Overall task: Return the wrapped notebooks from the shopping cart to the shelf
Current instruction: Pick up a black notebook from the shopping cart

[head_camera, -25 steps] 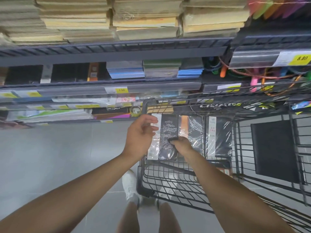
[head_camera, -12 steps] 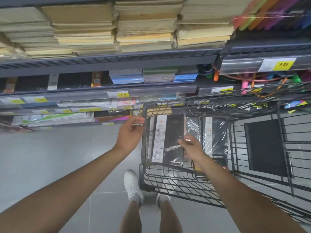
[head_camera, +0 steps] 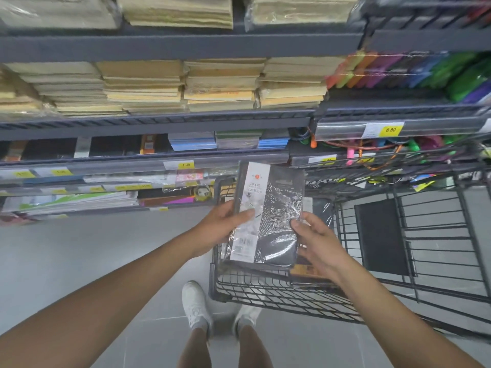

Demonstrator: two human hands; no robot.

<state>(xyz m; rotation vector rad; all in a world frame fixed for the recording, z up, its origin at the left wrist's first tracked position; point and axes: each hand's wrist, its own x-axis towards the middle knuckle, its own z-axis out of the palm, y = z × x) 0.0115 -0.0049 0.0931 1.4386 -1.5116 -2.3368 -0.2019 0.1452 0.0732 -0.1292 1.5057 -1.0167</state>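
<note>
**In a shop aisle: wrapped notebook lifted over a cart**

At centre frame, a wrapped notebook (head_camera: 268,213), black with a white label strip down its left side, shiny with clear film, held upright above the near corner of a black wire shopping cart (head_camera: 265,293). At its left edge, the left hand (head_camera: 225,224), closed on the notebook, thumb across the front over the label, fingers behind. At its right edge, the right hand (head_camera: 316,240), fingers curled loosely against the side of the wrap, steadying more than clamping. Below and behind the notebook, inside the cart, more wrapped notebooks (head_camera: 321,211), dark and partly hidden, exact number unclear. Across the upper half of the frame, grey shelves (head_camera: 159,43) stacked with tan paper packs; lower down at left centre, a shelf row of dark notebooks (head_camera: 53,148) with similar white strips, just above yellow price tags. At bottom centre, grey floor tiles and white shoes (head_camera: 196,306).

Likely step in hand: carrying this notebook from cart to shelf. To do it well: firm hold kept on the edges, since glossy film probably slips; left hand best suited to take the full weight, being nearer the shelf; label strip kept facing out and the same way up as the matching dark stock at left centre; notebook slid in flat beside or on its own kind, without crushing the wrap against the shelf lip.
</note>
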